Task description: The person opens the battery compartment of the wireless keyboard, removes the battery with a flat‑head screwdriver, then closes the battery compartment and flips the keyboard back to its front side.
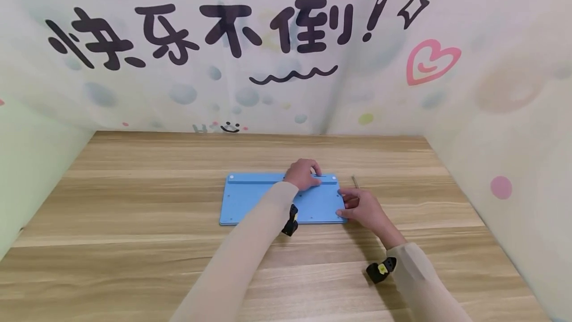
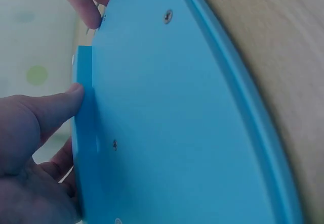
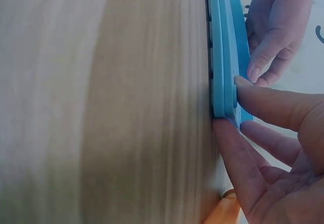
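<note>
A blue keyboard (image 1: pixel 254 200) lies upside down on the table, its screwed back plate upward; edges of its keys show underneath in the right wrist view. Along its far side runs a raised ridge (image 2: pixel 87 133). My left hand (image 1: pixel 301 174) grips that ridge right of the middle, thumb on the near face and fingers behind. At the right end, my right hand (image 1: pixel 364 207) pinches the keyboard's edge, with the thumb on top and a finger below the corner. Small screws (image 2: pixel 167 16) sit in the back plate.
Beyond the right hand a slim metal shaft (image 1: pixel 355 181) lies on the wooden table (image 1: pixel 134 242). An orange handle (image 3: pixel 223 211) shows under the right hand, perhaps of the same tool. A printed cloth wall (image 1: pixel 286 103) stands behind, with side walls left and right.
</note>
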`<control>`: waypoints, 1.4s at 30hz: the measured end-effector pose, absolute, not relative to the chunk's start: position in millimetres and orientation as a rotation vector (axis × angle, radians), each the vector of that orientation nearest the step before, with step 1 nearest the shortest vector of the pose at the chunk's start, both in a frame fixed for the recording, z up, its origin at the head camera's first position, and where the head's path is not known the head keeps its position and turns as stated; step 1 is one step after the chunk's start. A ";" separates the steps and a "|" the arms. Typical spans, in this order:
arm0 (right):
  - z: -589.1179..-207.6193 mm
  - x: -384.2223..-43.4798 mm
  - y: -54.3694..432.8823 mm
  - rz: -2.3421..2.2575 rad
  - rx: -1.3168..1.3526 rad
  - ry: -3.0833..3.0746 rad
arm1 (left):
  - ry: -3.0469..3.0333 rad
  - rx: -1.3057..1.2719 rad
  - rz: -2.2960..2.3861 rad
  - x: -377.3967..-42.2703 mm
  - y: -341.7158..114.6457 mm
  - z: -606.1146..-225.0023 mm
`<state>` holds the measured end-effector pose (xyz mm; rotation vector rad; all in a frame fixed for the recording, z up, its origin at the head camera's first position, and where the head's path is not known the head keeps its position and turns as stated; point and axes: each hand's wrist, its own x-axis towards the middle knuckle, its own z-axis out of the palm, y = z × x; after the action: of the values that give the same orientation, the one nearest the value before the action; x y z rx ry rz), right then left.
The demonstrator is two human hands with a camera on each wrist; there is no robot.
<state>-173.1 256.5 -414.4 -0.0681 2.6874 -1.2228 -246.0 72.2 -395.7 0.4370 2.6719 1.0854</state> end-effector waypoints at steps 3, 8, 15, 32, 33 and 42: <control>-414.2 -174.0 257.8 -1.229 -0.076 2.683 | 2.670 0.420 1.061 -244.2 74.1 -391.8; -414.4 -174.6 257.7 -1.237 -0.084 2.680 | 2.649 0.423 1.020 -243.2 74.6 -388.6; -412.5 -174.3 254.9 -1.211 -0.103 2.682 | 2.618 0.500 0.875 -249.0 73.4 -393.8; -410.7 -175.2 254.7 -1.173 -0.138 2.699 | 2.629 0.574 0.721 -252.0 76.4 -397.5; -410.8 -175.5 254.4 -1.172 -0.142 2.698 | 2.629 0.571 0.719 -252.6 76.0 -398.6; -411.9 -175.3 255.9 -1.197 -0.135 2.680 | 2.621 0.565 0.772 -255.3 78.0 -405.5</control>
<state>-175.3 255.9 -411.9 -0.1345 2.6796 -1.1971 -255.3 78.0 -405.5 0.5645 2.6213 0.7721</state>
